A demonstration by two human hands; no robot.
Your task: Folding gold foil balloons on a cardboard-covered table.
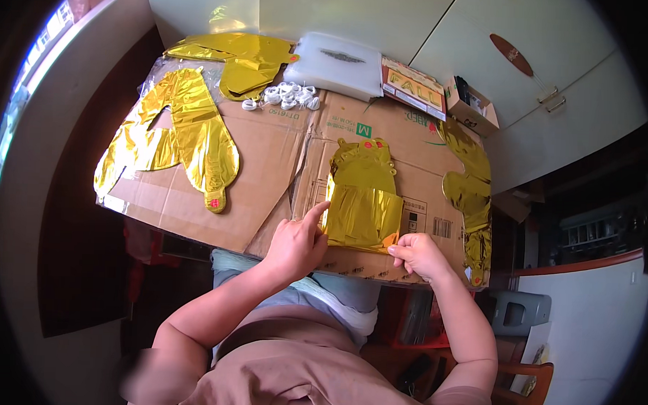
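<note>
A gold foil balloon (pixel 363 211), folded into a roughly square bundle, lies flat on the cardboard in front of me. Its upper part is crumpled, with small red marks near the top. My left hand (pixel 294 246) is at its left side, index finger stretched out to touch the edge and the other fingers loosely bent. At the lower right corner, my right hand (pixel 418 256) pinches the foil between thumb and fingers. Further left lies an A-shaped gold foil balloon (pixel 191 137), spread flat.
Another gold foil balloon (pixel 250 61) lies at the back left, and a long one (pixel 475 179) along the right edge. White string bundles (pixel 288 95) sit before a clear plastic bag stack (pixel 336 64). A printed box (pixel 414 86) and an open carton (pixel 473 108) stand behind the cardboard (pixel 268 165).
</note>
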